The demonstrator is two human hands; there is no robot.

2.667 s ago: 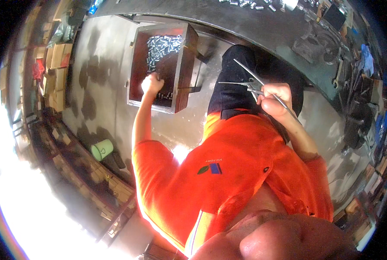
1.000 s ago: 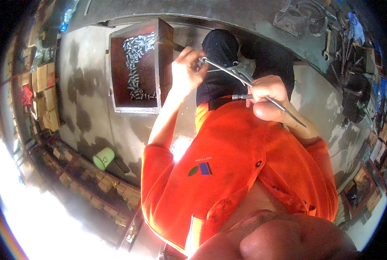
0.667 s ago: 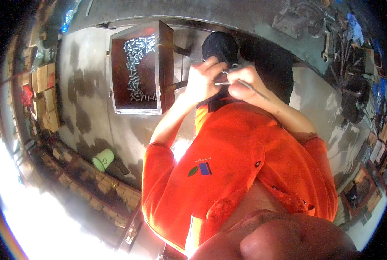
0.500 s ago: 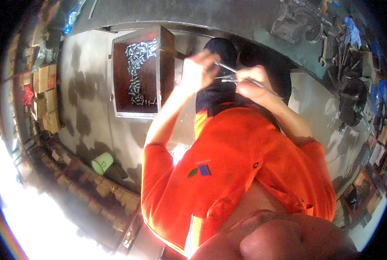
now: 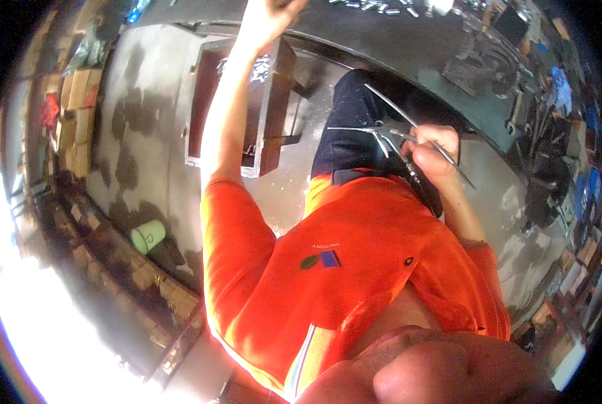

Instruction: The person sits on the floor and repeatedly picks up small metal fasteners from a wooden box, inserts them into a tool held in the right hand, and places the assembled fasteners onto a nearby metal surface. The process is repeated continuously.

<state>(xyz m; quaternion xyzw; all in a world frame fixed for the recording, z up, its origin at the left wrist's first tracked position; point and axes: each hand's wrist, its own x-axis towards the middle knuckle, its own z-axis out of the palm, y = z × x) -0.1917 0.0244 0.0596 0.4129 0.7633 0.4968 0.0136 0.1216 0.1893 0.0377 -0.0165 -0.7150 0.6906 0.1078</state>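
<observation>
left hand [image 5: 268, 15]: cut off at top, grip unclear | right hand [image 5: 434, 149]: clenched round thin metal rods [image 5: 388, 132]

A bundle of thin, shiny metal rods [image 5: 388, 131] fans out from a closed fist, held over the person's dark trousers; the long straight pieces splay in different directions, one slanting up to the left, another running nearly level to the left, one poking down to the right past the knuckles. Their ends are bare and slender. How many rods there are cannot be told.
</observation>
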